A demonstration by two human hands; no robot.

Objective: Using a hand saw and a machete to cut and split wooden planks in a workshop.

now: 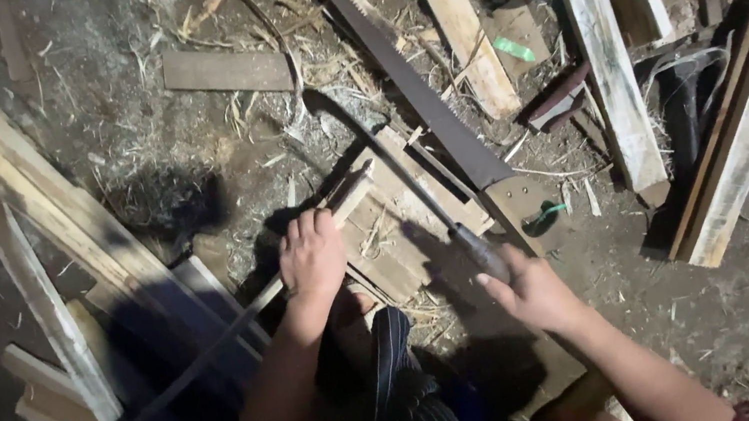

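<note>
The left hand (311, 257) closes around a thin wooden stick (301, 253), pressing it onto a wooden block (398, 227). The right hand (524, 287) grips the handle of a curved sickle-like blade (375, 154) — its edge crosses just above the block. A handsaw (421, 96) lies right of the block — flat on the littered ground.

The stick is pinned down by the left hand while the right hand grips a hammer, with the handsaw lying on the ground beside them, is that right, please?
Not quite: the right hand grips a curved blade by its handle, not a hammer. The head view shows this. The left hand does pin the stick, and the handsaw lies beside them.
</note>
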